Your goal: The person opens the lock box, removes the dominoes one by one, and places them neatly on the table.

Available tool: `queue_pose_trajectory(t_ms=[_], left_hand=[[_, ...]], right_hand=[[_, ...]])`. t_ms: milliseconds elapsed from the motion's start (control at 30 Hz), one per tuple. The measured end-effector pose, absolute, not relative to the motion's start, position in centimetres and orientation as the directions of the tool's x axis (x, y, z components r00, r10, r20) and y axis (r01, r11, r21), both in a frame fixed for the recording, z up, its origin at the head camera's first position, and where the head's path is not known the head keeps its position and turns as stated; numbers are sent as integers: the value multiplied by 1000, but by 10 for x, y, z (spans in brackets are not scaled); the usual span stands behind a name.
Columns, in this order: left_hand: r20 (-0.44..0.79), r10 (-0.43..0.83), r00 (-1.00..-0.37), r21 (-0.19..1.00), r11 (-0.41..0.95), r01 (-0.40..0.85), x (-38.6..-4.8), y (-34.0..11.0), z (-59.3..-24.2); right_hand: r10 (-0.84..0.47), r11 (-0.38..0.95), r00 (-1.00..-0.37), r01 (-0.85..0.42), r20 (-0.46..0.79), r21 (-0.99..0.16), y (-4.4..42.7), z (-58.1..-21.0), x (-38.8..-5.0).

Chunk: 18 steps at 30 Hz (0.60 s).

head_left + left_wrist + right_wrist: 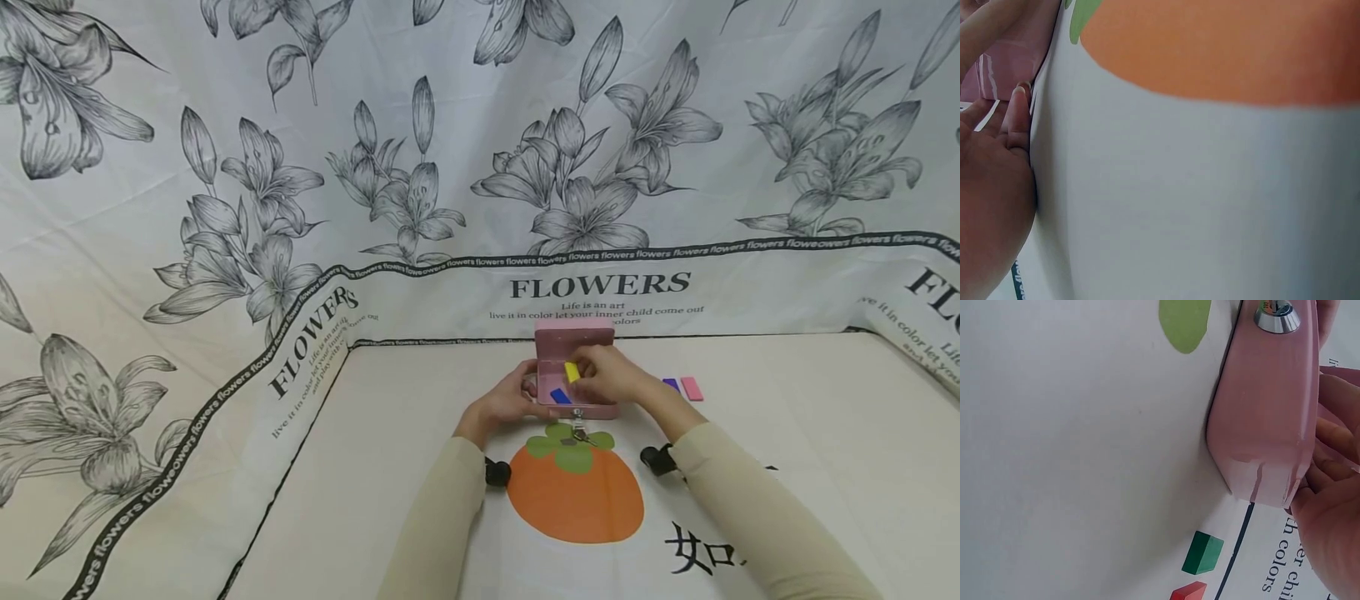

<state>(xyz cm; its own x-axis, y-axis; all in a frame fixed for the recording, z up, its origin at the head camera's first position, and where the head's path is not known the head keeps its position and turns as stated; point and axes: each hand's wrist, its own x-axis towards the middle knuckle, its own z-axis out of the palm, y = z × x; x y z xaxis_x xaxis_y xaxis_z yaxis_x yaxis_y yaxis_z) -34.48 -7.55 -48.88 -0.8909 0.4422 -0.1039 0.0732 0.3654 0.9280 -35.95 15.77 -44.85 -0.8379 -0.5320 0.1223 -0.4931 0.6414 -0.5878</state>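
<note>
A pink metal box (551, 379) stands on the table with its lid raised at the back and a silver lock (1277, 322) on its front. My left hand (504, 398) grips the box's left side, the thumb along the front edge. Over the box's inside, my right hand (611, 375) pinches a yellow block (572, 372). A blue block (560, 397) lies inside the box near the front left. My right fingers hide the rest of the inside. In the right wrist view, the right hand (1335, 525) reaches over the box's rim.
Right of the box lie a pink block (692, 389) and a blue block (671, 384). The right wrist view shows a green block (1202, 552) and a red block (1189, 592) beside the box. A persimmon print (576, 496) decorates the tablecloth. A floral curtain (420, 300) hangs behind.
</note>
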Motion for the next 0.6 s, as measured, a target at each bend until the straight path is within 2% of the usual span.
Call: queue_pose_trajectory(t_ms=[267, 600], left_hand=[[-113, 434, -894, 927, 370, 62, -347, -75, -490], [-111, 431, -895, 931, 360, 57, -345, -74, -488]], right_hand=[[-450, 648, -883, -428, 136, -630, 159, -444, -355], [-412, 656, -900, -403, 145, -638, 166, -436, -341]])
